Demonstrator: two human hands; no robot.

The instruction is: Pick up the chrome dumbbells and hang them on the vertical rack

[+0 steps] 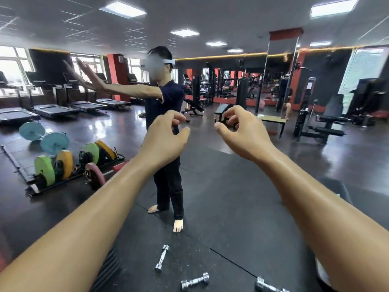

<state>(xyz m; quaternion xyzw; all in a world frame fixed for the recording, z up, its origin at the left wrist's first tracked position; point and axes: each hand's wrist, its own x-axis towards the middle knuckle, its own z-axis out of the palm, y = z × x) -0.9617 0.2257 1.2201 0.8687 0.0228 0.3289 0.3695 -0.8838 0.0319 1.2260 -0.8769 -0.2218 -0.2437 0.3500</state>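
Three chrome dumbbells lie on the black rubber floor mat near the bottom of the view: a slim one pointing away from me, a thicker one lying crosswise, and a third partly cut off by the frame edge and my right forearm. My left hand and my right hand are both stretched out in front at chest height, far above the dumbbells. Each hand is empty, fingers curled loosely and apart. No vertical rack is visible.
A barefoot person wearing a headset stands on the mat just beyond the dumbbells, arms stretched to the left. Coloured weight plates on a floor rack sit at the left, treadmills behind them, benches and machines at the right.
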